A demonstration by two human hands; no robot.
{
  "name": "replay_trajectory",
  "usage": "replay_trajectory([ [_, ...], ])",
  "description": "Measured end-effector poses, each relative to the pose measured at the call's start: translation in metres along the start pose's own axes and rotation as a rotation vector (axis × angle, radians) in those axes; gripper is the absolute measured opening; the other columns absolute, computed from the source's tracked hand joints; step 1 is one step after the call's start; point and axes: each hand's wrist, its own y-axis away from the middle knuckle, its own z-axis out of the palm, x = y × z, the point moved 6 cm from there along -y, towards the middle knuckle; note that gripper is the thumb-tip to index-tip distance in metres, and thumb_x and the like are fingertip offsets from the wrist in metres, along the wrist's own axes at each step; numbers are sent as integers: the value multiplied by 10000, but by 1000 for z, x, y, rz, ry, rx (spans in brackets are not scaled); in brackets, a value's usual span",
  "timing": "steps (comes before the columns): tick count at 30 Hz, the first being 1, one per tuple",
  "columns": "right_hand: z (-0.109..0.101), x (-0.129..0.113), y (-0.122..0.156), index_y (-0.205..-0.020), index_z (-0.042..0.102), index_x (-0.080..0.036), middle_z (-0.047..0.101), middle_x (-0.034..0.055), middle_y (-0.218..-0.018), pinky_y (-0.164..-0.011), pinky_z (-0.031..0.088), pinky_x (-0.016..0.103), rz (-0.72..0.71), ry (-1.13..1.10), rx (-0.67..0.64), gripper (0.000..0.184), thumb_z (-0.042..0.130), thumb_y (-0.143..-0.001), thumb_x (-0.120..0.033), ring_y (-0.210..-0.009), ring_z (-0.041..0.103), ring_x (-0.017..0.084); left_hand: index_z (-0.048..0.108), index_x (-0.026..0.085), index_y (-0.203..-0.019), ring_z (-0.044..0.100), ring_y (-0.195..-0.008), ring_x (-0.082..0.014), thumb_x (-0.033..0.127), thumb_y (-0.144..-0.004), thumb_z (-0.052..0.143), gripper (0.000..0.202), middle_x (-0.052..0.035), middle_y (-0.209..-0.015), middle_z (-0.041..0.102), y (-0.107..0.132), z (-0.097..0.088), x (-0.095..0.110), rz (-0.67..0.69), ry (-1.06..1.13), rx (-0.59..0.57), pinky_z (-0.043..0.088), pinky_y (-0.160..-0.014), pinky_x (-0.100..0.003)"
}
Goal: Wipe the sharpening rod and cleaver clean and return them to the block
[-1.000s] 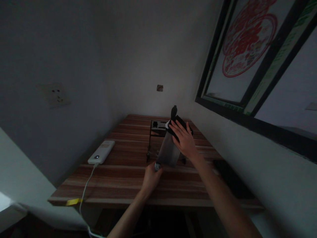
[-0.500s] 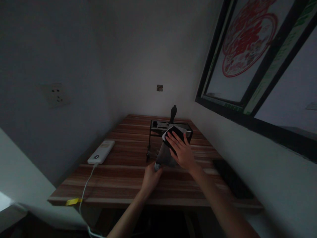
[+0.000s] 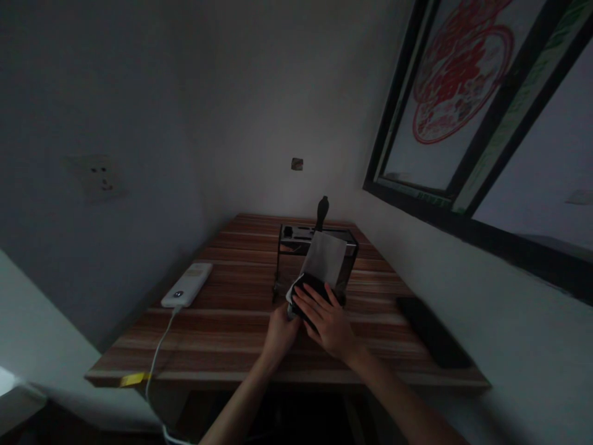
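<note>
**Black cloth (image 3: 315, 285) against a broad knife (image 3: 326, 254)**

The left hand (image 3: 280, 332) has its grip closed on the knife's near end, tilting it above the counter (image 3: 227, 318), before a rack (image 3: 302, 233). The right hand (image 3: 326, 322) lies flat-fingered over the cloth; whether its grip is closed, I cannot tell.

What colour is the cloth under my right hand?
The cloth under the right hand looks black, with a whitish edge; the head view shows it best.

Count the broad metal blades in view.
1: the blade, slanting in front of the rack, partly covered by the black cloth. Others may be hidden in the rack, above which a black handle rises.
</note>
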Motion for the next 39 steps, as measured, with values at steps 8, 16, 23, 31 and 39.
replay_trajectory([
  [8, 8, -13, 7, -1359, 228, -170, 304, 36, -1395, -1067, 128, 489, -11, -54, -31, 563, 376, -816, -148, -1311, 185, 195, 578, 101, -699, 537, -579, -140, 134, -651, 420, 169, -42, -639, 618, 2, -1, -3, -3, 13, -11, 406, -514, -203],
  [16, 9, -12, 6, -1363, 217, -163, 292, 35, -1401, -1071, 115, 480, -16, -53, -40, 572, 376, -813, -153, -1315, 172, 196, 606, 98, -751, 574, -645, -161, 133, -662, 426, 204, -53, -701, 654, 1, 1, -6, 4, 37, -6, 438, -563, -216],
  [23, 6, -8, 3, -1363, 220, -188, 291, 17, -1401, -1070, 132, 462, -13, -26, -37, 561, 382, -825, -178, -1311, 187, 185, 613, 102, -750, 575, -669, -159, 133, -657, 439, 199, -57, -736, 662, -1, 1, -6, -17, 7, -4, 435, -578, -210],
  [31, -6, 13, -11, -1346, 268, -212, 322, 4, -1388, -1075, 115, 451, 37, 32, 17, 499, 362, -856, -208, -1306, 203, 173, 573, 109, -727, 505, -608, -123, 183, -676, 454, 149, -12, -654, 591, -3, 0, 3, 17, -33, 12, 398, -573, -195],
  [39, -23, 35, -28, -1353, 251, -205, 299, 26, -1400, -1069, 116, 488, 82, 64, 51, 513, 368, -854, -212, -1309, 196, 196, 552, 124, -678, 448, -588, -116, 192, -675, 451, 122, 10, -603, 515, -3, 0, 1, 24, -102, 32, 355, -560, -193],
])
